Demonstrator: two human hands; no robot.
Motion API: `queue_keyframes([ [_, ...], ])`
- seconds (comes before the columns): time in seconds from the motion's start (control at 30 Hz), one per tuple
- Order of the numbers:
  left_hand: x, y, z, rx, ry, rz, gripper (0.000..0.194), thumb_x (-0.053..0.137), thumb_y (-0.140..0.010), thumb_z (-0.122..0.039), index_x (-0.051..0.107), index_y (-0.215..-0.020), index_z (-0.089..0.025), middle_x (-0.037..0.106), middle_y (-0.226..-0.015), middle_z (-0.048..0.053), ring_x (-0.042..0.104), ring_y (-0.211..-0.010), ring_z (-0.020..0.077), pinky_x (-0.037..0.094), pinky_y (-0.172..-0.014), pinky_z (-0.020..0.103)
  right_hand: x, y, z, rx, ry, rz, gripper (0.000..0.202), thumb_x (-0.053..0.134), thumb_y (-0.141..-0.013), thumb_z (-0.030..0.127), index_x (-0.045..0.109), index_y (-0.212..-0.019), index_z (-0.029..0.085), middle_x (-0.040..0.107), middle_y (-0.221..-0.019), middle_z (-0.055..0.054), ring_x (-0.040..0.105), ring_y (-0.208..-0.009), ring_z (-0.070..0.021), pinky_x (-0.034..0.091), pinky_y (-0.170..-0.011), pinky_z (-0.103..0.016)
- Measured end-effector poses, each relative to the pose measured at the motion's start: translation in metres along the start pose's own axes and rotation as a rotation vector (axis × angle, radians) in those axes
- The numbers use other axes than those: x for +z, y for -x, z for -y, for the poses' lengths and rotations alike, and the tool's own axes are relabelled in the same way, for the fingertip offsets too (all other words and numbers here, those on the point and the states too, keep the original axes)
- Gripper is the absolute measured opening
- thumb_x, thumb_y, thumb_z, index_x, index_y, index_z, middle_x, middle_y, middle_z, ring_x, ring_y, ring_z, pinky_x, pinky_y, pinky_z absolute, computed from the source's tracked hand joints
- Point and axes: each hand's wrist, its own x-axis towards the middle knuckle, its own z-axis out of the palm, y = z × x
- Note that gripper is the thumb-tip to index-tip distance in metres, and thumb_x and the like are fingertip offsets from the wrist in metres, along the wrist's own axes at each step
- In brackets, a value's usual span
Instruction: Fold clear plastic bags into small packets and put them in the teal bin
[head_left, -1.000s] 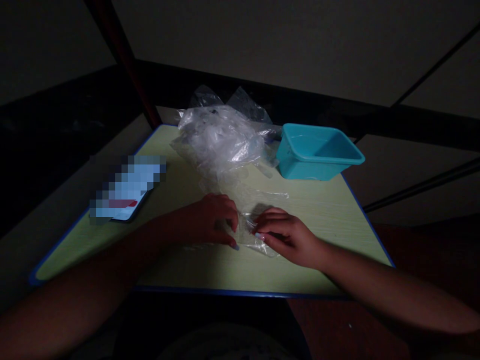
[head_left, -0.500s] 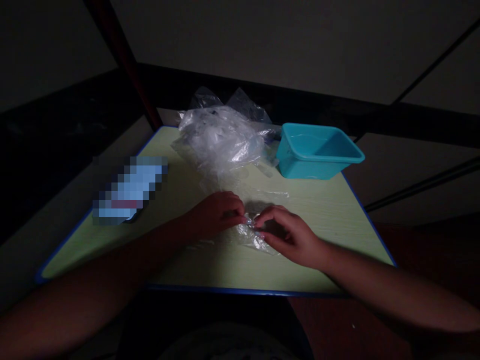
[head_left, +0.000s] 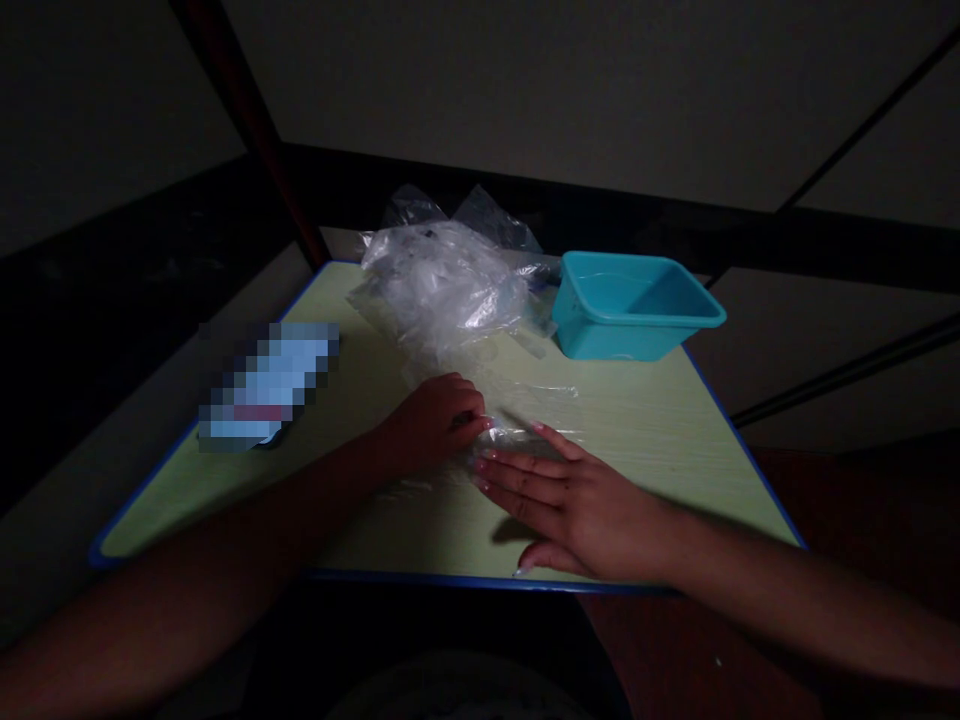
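At the left hand's (head_left: 439, 418) closed fingertips, clear film (head_left: 517, 434) is pinched, outline faint on the tabletop (head_left: 660, 430), probably partly hidden under the adjacent right hand (head_left: 581, 500), fingers spread.

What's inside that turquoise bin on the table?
Inside the turquoise bin, its upper inner walls show, partly in shadow. The near wall covers the bottom, so I can't tell what, if anything, lies there.

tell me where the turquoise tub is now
In the head view, the turquoise tub stands on the table near its far right corner, just right of the heaped clear plastic, beyond the right hand.
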Motion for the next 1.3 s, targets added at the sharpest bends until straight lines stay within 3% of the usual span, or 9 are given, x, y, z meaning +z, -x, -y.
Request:
queue_keyframes([
  [0.1,-0.002,0.001,0.002,0.001,-0.030,-0.010,0.025,0.048,-0.090,-0.030,0.055,-0.069,-0.018,0.058,-0.072,0.003,0.050,-0.077,0.0192,0.039,-0.073,0.032,0.003,0.002,-0.005,0.069,-0.013,0.063,0.081,0.057,-0.088,0.055,0.027,-0.150,0.010,0.035,-0.150,-0.018,0.031,-0.141,-0.0277,0.000,-0.117,-0.053],
  [0.3,-0.002,0.001,0.007,0.015,-0.055,-0.013,0.025,0.049,-0.090,-0.031,0.057,-0.070,-0.018,0.058,-0.076,0.004,0.049,-0.079,0.0198,0.039,-0.079,0.035,0.007,0.006,-0.010,0.112,-0.076,0.057,0.079,0.057,-0.090,0.048,0.022,-0.152,0.014,0.032,-0.151,-0.017,0.030,-0.141,-0.0286,-0.005,-0.116,-0.054],
  [0.53,-0.009,0.006,-0.001,-0.009,-0.023,-0.101,0.020,0.052,-0.090,-0.035,0.060,-0.087,-0.017,0.061,-0.091,0.007,0.052,-0.090,0.0217,0.043,-0.084,0.037,0.011,0.010,-0.004,0.147,-0.135,0.099,0.081,0.058,-0.089,0.048,0.019,-0.153,0.019,0.026,-0.154,-0.015,0.024,-0.143,-0.0266,-0.012,-0.115,-0.050],
  [0.6,-0.013,0.010,-0.004,0.042,-0.030,-0.065,0.030,0.053,-0.090,-0.044,0.061,-0.096,-0.016,0.062,-0.102,0.011,0.053,-0.101,0.0250,0.042,-0.092,0.040,0.010,0.011,-0.002,0.140,-0.140,0.091,0.082,0.058,-0.088,0.051,0.019,-0.153,0.018,0.025,-0.155,-0.015,0.022,-0.144,-0.0273,-0.015,-0.115,-0.050],
  [0.67,-0.016,0.015,-0.003,0.095,-0.073,0.014,0.054,0.058,-0.083,-0.060,0.059,-0.113,-0.016,0.057,-0.125,0.016,0.046,-0.121,0.0324,0.033,-0.104,0.049,0.007,0.011,-0.002,0.129,-0.146,0.080,0.084,0.060,-0.087,0.053,0.020,-0.152,0.017,0.025,-0.154,-0.016,0.022,-0.144,-0.0283,-0.014,-0.114,-0.051],
  [0.77,-0.018,0.021,0.002,0.067,-0.180,0.168,0.095,0.061,-0.068,-0.077,0.042,-0.141,-0.019,0.030,-0.153,0.020,0.020,-0.141,0.0420,0.014,-0.111,0.061,0.002,0.009,-0.004,0.133,-0.140,0.083,0.083,0.061,-0.087,0.049,0.020,-0.152,0.017,0.024,-0.154,-0.016,0.025,-0.143,-0.0288,-0.012,-0.114,-0.053],
  [0.83,-0.018,0.023,0.007,0.017,-0.229,0.248,0.107,0.059,-0.065,-0.080,0.030,-0.148,-0.021,0.015,-0.158,0.021,0.010,-0.144,0.0441,0.011,-0.110,0.064,-0.002,0.007,-0.007,0.148,-0.132,0.104,0.081,0.060,-0.089,0.045,0.018,-0.153,0.018,0.023,-0.155,-0.016,0.024,-0.143,-0.0281,-0.012,-0.114,-0.053],
  [1.1,-0.018,0.023,0.013,-0.032,-0.300,0.372,0.122,0.059,-0.057,-0.085,0.023,-0.152,-0.018,0.006,-0.157,0.025,0.002,-0.142,0.0495,0.010,-0.105,0.071,-0.005,0.009,-0.006,0.144,-0.181,0.150,0.086,0.061,-0.087,0.046,0.013,-0.153,0.020,0.025,-0.155,-0.013,0.025,-0.143,-0.0271,-0.012,-0.115,-0.052],
  [1.3,-0.022,0.022,0.011,-0.064,-0.312,0.363,0.120,0.058,-0.058,-0.086,0.022,-0.152,-0.020,0.006,-0.158,0.022,0.000,-0.144,0.0447,0.007,-0.109,0.066,-0.012,0.008,0.002,0.177,-0.209,0.367,0.089,0.060,-0.086,0.054,0.017,-0.152,0.013,0.014,-0.156,-0.016,0.015,-0.145,-0.0294,-0.017,-0.112,-0.050],
])
